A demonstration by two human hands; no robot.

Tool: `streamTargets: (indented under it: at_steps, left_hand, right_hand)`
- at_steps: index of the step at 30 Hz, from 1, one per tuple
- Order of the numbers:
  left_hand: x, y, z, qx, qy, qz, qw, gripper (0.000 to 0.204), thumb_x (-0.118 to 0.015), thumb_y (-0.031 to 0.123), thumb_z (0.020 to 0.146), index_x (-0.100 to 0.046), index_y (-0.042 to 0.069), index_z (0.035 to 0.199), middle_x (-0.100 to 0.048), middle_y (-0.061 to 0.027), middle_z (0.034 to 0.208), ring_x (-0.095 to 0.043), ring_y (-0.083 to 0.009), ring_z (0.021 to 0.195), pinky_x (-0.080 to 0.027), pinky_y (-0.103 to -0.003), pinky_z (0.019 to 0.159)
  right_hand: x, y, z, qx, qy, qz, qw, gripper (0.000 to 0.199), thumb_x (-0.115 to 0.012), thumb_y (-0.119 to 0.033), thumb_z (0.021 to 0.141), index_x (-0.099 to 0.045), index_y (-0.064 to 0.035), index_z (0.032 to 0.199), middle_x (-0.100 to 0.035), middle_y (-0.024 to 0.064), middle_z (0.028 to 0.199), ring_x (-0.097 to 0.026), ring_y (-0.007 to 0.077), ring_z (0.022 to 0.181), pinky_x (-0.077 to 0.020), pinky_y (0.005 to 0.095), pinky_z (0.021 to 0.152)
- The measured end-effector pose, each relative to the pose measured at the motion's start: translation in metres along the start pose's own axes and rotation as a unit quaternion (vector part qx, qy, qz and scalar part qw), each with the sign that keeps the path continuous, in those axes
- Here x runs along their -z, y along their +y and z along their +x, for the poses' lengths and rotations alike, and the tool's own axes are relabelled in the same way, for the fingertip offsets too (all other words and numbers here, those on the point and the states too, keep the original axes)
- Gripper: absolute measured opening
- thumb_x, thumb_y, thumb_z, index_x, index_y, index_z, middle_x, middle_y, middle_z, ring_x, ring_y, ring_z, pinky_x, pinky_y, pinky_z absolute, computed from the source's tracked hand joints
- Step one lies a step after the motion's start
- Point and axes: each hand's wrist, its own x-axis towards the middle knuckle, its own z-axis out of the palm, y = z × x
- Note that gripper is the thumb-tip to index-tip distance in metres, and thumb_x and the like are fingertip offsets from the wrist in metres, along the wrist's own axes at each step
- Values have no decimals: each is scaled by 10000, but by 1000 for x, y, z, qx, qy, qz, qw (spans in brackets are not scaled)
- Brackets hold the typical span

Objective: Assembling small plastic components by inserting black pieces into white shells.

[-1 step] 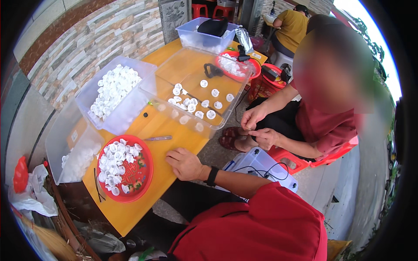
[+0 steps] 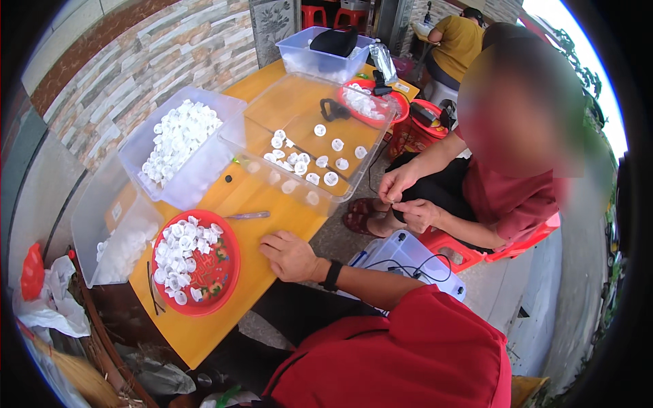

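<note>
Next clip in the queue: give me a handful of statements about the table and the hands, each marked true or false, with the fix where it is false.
1. The hand with a black wristband lies flat on the yellow table, holding nothing. True.
2. The red plate near that hand is empty. False: it holds a pile of white caps.
3. A thin pen-like tool lies on the table between the red plate and the large clear tray. True.
4. The large clear tray is packed full of caps. False: only a scattering lies in it.
5. The person seated opposite rests both hands on the table. False: those hands are held together off the table's edge, above that person's lap.
</note>
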Motion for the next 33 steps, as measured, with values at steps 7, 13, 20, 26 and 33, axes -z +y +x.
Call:
streamTargets:
  at_steps: [7,13,20,26,33]
  left_hand:
    - [-17,-28,13,-5,77,-160,984,184,-477,82,829,-583,-34,925,-572,-152,890,-542,-306,780,-415,-404,693]
    - [-6,-28,20,10,85,-199,976,169,-492,-16,797,-569,-84,932,-540,-184,903,-529,-339,772,-426,-434,673]
    - [-6,-24,11,-21,94,-143,985,161,-489,-12,815,-571,-85,933,-529,-196,930,-520,-336,798,-423,-420,687]
    - [-4,-33,3,51,374,-148,914,91,-642,-15,745,-656,-58,824,-599,-176,662,-546,-269,566,-440,-354,542]
    - [6,-102,-15,180,519,15,835,162,-645,-30,767,-609,-27,925,-580,-60,700,-536,-120,648,-424,-225,570]
  right_hand:
    - [-2,2,0,3,8,-2,1000,329,-572,-50,622,-569,-28,950,-540,103,1014,-515,273,897,-442,351,785]
    - [-3,1,1,10,8,-3,1000,321,-576,-77,626,-554,-37,944,-531,84,980,-508,264,877,-434,355,782]
    - [0,0,3,8,-2,-9,1000,316,-569,-65,622,-561,-37,936,-534,80,986,-511,260,873,-439,351,778]
    - [-2,-3,7,24,4,-9,1000,325,-573,-60,612,-568,-28,936,-533,93,987,-509,268,867,-440,354,770]
    - [-2,1,5,28,1,-19,999,335,-572,-53,604,-568,-20,937,-536,105,989,-509,279,879,-438,363,781]
